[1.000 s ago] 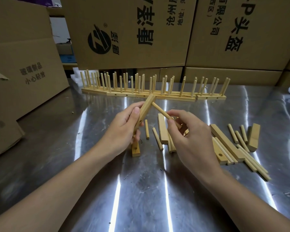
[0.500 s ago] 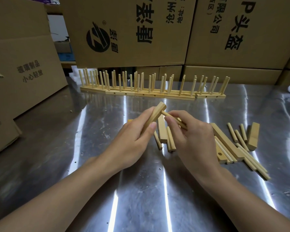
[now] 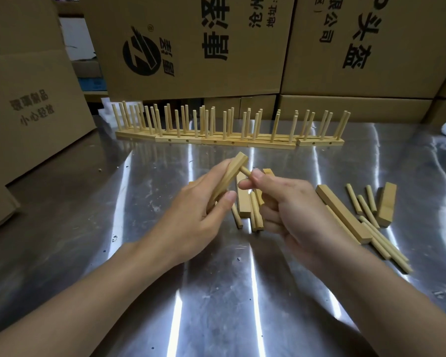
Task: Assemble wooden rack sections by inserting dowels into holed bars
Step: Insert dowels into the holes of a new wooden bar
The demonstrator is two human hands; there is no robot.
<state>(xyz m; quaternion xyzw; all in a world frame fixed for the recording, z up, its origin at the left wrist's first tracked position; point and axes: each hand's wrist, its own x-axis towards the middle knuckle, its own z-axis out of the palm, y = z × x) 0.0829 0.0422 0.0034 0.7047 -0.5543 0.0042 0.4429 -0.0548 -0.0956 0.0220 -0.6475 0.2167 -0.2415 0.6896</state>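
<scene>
While left hand [image 3: 191, 220] grips bar [image 3: 231, 174], right hand [image 3: 294, 212] pinches dowel [image 3: 245, 171]

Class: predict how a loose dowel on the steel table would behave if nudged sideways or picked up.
The dowel is round and the table looks smooth, so it would probably roll. It looks thin and wooden: likely light and stiff.

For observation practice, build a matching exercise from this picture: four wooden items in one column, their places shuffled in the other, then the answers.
1. tilted square wooden bar
2. short round wooden dowel
3. row of finished wooden racks
4. short thick wooden block

A. lying flat at right
B. pinched by right hand
C. standing at metal table's back
D. gripped by left hand

Pairs: 1-D, 2-B, 3-C, 4-A
</scene>
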